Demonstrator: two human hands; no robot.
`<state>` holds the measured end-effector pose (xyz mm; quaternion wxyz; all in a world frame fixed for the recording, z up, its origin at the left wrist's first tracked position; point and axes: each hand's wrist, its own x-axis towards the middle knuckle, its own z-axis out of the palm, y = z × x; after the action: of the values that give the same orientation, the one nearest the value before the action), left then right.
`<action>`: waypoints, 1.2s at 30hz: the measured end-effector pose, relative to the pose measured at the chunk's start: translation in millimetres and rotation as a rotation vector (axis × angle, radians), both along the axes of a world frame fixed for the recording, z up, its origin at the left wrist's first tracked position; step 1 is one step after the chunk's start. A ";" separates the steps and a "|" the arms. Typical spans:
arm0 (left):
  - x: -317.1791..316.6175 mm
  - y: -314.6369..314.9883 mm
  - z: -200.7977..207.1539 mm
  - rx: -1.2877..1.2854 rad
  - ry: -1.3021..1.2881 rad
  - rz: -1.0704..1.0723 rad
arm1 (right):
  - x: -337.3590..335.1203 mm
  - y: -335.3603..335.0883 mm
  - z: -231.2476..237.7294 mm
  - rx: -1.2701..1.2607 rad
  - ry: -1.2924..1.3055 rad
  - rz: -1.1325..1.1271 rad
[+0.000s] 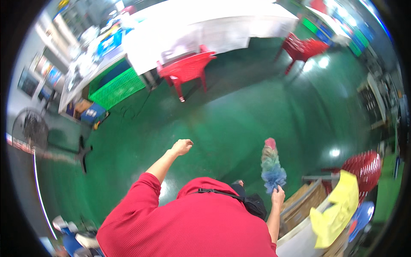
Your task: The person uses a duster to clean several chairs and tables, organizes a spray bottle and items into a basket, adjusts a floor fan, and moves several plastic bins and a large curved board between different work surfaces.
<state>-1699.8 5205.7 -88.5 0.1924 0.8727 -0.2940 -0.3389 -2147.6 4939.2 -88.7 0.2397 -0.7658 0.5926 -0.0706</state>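
1. A fluffy multicoloured duster (274, 165) points forward over the green floor (222, 115).
2. The right hand (278, 195) is closed around it, just below the blue end.
3. The left hand (183, 147) reaches ahead, well apart — how far its fingers curl, I cannot tell.
4. Farther right lies a yellow sheet (327, 225); ahead stands a red chair (186, 70).

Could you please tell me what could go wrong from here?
The multicoloured duster in the right hand might catch on the cardboard close beside it. The crumpled yellow sheet at the right might slip if bumped. The black pedestal fan base spreads over the floor at the left, so a foot could trip there.
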 end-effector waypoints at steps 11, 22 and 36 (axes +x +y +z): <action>45.7 -54.3 66.8 -0.460 0.148 0.088 | 429.5 -112.3 49.5 0.324 -0.902 0.277; 220.3 -92.3 114.4 -0.640 -0.210 0.517 | 789.6 59.4 194.8 1.173 -1.298 0.534; 467.5 120.7 127.6 -1.131 0.078 0.984 | 995.3 327.6 201.6 1.310 -0.750 1.304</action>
<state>-1232.3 5326.5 39.1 0.7510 0.6589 0.0078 -0.0417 -1152.3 5266.7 112.9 0.7784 -0.5863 -0.1360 0.1787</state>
